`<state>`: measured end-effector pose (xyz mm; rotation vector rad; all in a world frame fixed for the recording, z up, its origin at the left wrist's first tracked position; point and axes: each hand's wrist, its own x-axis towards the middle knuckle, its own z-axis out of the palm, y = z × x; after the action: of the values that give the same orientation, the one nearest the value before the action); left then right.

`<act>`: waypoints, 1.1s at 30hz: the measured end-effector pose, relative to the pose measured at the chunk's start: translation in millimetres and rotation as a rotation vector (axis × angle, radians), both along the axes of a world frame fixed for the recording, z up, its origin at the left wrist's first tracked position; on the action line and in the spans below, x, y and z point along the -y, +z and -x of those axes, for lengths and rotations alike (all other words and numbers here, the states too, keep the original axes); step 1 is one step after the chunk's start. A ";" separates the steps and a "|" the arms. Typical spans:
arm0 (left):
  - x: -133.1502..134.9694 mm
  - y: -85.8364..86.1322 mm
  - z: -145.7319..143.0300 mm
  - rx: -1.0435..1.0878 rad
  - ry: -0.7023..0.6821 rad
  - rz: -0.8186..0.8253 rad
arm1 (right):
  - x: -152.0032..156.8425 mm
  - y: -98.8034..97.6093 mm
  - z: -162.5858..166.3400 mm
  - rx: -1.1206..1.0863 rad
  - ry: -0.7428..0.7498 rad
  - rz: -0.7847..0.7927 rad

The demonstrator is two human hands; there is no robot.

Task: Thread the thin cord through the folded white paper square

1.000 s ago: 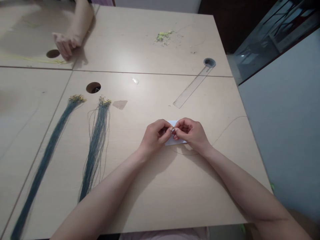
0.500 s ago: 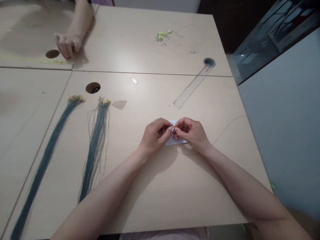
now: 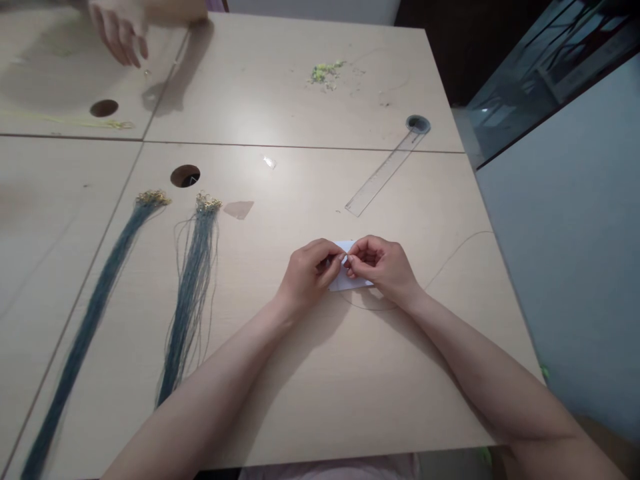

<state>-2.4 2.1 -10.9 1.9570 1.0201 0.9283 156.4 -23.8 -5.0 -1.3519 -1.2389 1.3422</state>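
Left hand (image 3: 313, 272) and right hand (image 3: 384, 268) meet at fingertips, each pinching, apparently, the thin cord (image 3: 373, 309); slack lies below them. White card (image 3: 350, 283) directly beneath, probably for contrast.

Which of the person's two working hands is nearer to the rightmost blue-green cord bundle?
The left hand. It is right of the cord bundle, apart from it; the right hand is farther right, beyond the left one.

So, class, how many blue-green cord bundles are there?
2: one blue-green cord bundle at far left, a second bundle right of it, partly hidden by the left forearm.
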 end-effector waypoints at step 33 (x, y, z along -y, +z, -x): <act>1.3 2.8 -2.1 0.034 0.078 0.219 | -1.5 2.7 1.2 -0.110 -0.039 0.113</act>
<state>-0.3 0.9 -8.1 1.7261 1.1359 0.8508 155.2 -22.3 -2.3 -1.3536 -1.0720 1.4583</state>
